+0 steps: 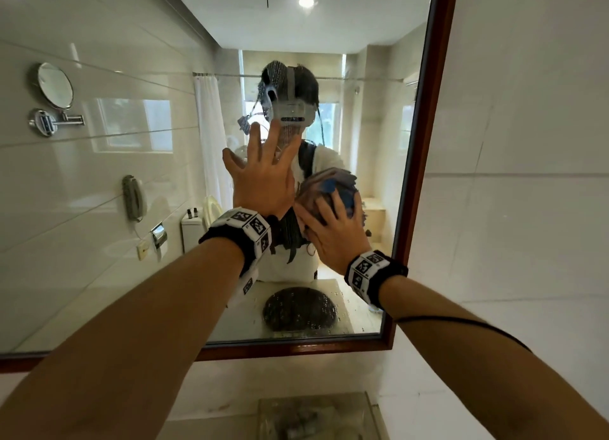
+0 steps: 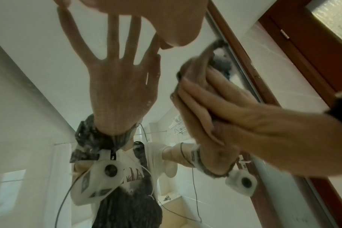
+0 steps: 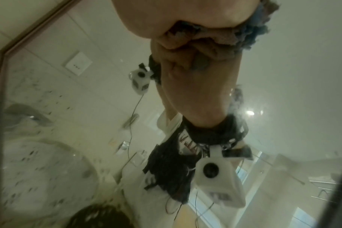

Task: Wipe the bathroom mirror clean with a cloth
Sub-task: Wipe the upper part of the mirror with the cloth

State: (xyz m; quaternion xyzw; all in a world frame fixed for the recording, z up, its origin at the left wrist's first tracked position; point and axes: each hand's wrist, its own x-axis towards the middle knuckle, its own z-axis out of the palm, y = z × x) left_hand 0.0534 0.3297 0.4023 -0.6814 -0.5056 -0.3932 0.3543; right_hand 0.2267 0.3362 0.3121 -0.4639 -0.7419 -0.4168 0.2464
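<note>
The bathroom mirror (image 1: 131, 182) in a red-brown wooden frame (image 1: 425, 143) fills the head view. My left hand (image 1: 260, 179) lies flat on the glass near its middle, fingers spread and straight, holding nothing. Just to its right, my right hand (image 1: 333, 232) presses a bunched brown-and-blue cloth (image 1: 329, 184) against the glass, fingers laid over it. In the left wrist view the right hand (image 2: 244, 120) shows straight fingers on the cloth (image 2: 222, 63), close to the frame. The right wrist view shows the cloth (image 3: 224, 38) bulging out from under the palm (image 3: 166, 18). Water droplets (image 1: 296, 308) speckle the lower glass.
A white tiled wall (image 1: 527, 143) lies right of the frame. Below the mirror runs a pale countertop (image 1: 230, 390) with a clear glass tray (image 1: 316, 416) on it. The glass reflects a round shaving mirror, a wall phone, a toilet, a shower curtain and me.
</note>
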